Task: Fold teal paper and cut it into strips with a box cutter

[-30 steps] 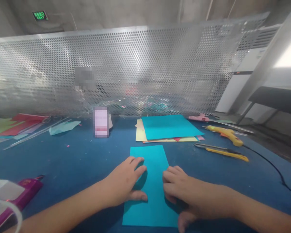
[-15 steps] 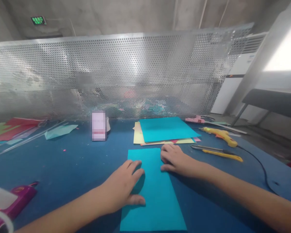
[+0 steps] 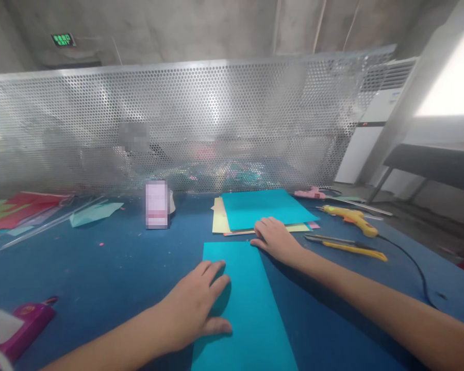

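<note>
Blue paper [image 3: 247, 309], my left hand [image 3: 191, 304] on it, fingers wide, right hand [image 3: 277, 240] by its far right corner, I can't tell its grip

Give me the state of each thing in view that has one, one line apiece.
Turquoise sheet, lying flat
Left hand, spread on the sheet
Right hand, fingers curled, at the sheet's far right corner
Paper stack, loose, edges uneven
Yellow glue gun, lying down; on or off unclear
Yellow cutter, lying down; blade position unclear
Pale blue paper, creased
Exit sign, lit
</note>
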Available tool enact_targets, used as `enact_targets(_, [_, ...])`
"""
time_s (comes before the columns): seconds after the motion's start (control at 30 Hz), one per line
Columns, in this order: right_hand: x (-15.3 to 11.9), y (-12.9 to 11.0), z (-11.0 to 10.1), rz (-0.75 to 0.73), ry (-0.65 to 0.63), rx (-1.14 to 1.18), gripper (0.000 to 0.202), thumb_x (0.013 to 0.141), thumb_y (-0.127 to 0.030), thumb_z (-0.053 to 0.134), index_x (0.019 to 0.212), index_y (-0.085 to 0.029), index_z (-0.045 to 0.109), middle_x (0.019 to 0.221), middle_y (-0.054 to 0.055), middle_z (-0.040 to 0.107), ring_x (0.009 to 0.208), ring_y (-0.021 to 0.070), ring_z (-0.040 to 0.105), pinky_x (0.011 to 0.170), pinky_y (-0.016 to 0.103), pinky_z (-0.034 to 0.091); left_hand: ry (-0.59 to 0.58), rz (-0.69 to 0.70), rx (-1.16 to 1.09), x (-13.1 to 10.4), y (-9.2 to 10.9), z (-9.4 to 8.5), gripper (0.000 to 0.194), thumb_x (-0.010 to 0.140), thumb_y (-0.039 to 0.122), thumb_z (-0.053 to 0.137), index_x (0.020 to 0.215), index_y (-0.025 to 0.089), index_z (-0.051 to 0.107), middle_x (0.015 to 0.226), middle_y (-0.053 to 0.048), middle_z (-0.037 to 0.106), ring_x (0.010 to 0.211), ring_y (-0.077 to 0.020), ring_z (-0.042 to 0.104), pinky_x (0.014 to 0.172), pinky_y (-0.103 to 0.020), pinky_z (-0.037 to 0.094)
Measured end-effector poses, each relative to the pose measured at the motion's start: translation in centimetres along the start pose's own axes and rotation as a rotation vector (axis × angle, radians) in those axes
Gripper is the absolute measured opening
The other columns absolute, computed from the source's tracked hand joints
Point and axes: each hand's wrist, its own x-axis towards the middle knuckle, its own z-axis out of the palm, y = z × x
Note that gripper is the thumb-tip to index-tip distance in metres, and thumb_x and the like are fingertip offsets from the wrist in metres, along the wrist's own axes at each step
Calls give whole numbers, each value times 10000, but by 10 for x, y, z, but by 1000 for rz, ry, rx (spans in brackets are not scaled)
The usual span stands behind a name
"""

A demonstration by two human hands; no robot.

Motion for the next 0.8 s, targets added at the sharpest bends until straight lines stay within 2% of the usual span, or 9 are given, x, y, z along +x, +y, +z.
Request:
enact_targets(0.1, [-16, -8, -14, -76, -70, 72, 312, 795, -442, 704, 800, -187, 524, 865, 58, 580, 831, 235, 496, 706, 322, 357, 31, 21, -20, -3, -1, 5, 688, 841, 524, 632, 1404, 175, 444, 1509, -195, 318, 1337, -430, 343, 1008, -615, 380])
enact_targets(0.2, [-42, -20, -29, -160, -178, 168, 517, 632, -617, 759, 842, -202, 532, 875, 30, 580, 812, 221, 512, 677, 300, 389, 65, 35, -17, -4, -3, 12, 654, 868, 480, 618, 1437, 240, 404, 1530, -177, 279, 1348, -437, 325, 1002, -619, 382])
enact_targets(0.37, [-85, -43, -41, -140, -416, 387, 643, 543, -651, 779, 912, -192, 520, 1042, 101, 549, 979, 317, 482, 861, 460, 391, 14, 29, 47, -4, -4, 16, 626, 900, 451, 580, 1463, 302, 350, 1546, -173, 235, 1360, -448, 293, 993, -624, 384])
enact_targets(0.47, [-92, -47, -43, -143, -545, 465, 680, 523, -642, 792, 958, -190, 530, 1085, 104, 536, 1013, 334, 476, 942, 526, 346, 25, 50, 54, -4, -5, 16, 631, 912, 466, 553, 1476, 321, 312, 1552, -164, 220, 1365, -441, 287, 989, -621, 391])
enact_targets(0.53, [-88, -43, -44, -119, -535, 491, 714, 552, -657, 771, 1042, -190, 542, 1145, 117, 528, 1057, 344, 469, 956, 525, 348, 39, 50, 45, -4, -4, 16, 628, 908, 469, 559, 1471, 317, 326, 1549, -168, 223, 1361, -448, 290, 982, -631, 393])
enact_targets(0.67, [-73, -34, -45, -21, -330, 415, 793, 723, -657, 653, 1328, -183, 454, 1377, 172, 437, 1267, 379, 346, 1042, 553, 261, 44, 4, 28, -5, 0, 16, 601, 904, 441, 574, 1450, 274, 388, 1528, -193, 260, 1350, -470, 293, 973, -651, 390])
enact_targets(0.73, [-68, -36, -43, -11, -323, 419, 799, 766, -622, 633, 1389, -178, 407, 1444, 183, 385, 1332, 389, 281, 1067, 576, 221, 64, -6, 31, -6, 2, 19, 587, 906, 428, 572, 1442, 259, 404, 1524, -191, 268, 1344, -472, 303, 968, -652, 397])
enact_targets(0.8, [-64, -41, -39, -4, -309, 501, 746, 780, -524, 661, 1392, -189, 398, 1452, 175, 384, 1336, 376, 299, 1063, 566, 257, 99, 16, 40, -7, 3, 25, 575, 921, 416, 549, 1446, 242, 394, 1532, -173, 253, 1351, -458, 301, 973, -637, 408])
